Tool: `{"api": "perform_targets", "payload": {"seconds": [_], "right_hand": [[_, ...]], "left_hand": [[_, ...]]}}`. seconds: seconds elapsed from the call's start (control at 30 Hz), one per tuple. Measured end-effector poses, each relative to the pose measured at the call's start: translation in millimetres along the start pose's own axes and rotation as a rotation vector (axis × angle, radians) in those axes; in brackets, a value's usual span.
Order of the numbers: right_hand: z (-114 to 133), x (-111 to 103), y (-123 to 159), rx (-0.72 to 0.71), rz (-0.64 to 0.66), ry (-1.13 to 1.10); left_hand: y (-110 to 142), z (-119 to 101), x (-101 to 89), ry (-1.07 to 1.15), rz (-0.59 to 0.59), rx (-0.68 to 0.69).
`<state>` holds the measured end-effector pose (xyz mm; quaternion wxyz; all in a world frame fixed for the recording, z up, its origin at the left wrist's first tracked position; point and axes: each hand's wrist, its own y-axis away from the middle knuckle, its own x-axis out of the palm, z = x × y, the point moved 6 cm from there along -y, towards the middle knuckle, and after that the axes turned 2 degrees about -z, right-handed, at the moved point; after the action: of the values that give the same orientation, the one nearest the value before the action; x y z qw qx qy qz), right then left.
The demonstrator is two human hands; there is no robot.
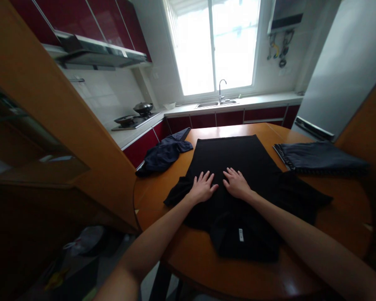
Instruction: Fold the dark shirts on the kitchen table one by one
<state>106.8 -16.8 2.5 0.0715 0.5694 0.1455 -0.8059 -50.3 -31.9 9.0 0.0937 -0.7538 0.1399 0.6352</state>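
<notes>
A black short-sleeved shirt (235,154) lies spread out on the round wooden table (207,269), its hem toward the window and its collar toward me. A small white label (241,235) shows at the neck. My left hand (203,187) rests on the shirt's left half with its fingers spread. On the other side of the middle, my right hand (236,183) also lies flat on the fabric, fingers apart. Neither hand grips the cloth. The sleeves stretch out to both sides, the right one reaching farther.
A rumpled dark blue garment (166,152) lies at the table's left edge. Folded dark clothing (322,155) is stacked at the right. Beyond stand a counter with a sink (208,104), a stove with pans (143,108), and a fridge (341,71). A wooden frame (78,138) borders the left.
</notes>
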Motion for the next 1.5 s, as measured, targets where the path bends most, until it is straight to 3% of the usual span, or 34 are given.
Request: {"api": "perform_targets", "payload": {"seconds": [0.13,0.27,0.43,0.57,0.67,1.0,1.2,1.5], "right_hand": [[0,0,1,0.007,0.009,-0.001],[-1,1,0,-0.001,0.009,0.0],[-4,5,-1,0.005,0.013,-0.002],[-4,6,-1,0.004,0.012,0.0],[-4,6,-1,0.01,0.014,0.003],[-6,7,-2,0.007,0.007,0.001],[-5,4,-2,0.015,0.01,-0.007],[-3,2,-1,0.005,0.004,-0.014]], "left_hand": [[2,-2,-7.8,0.007,-0.02,0.03],[2,12,-34.2,0.104,-0.12,0.067],[6,82,-74.8,0.202,-0.299,-0.156],[13,138,-75.5,0.266,-0.194,-0.371],[16,156,-67.9,0.32,-0.112,-0.4],[6,155,-50.7,0.374,-0.08,-0.385],[9,149,-55.0,0.368,-0.048,-0.354],[10,138,-64.7,0.472,-0.093,-0.308]]}}
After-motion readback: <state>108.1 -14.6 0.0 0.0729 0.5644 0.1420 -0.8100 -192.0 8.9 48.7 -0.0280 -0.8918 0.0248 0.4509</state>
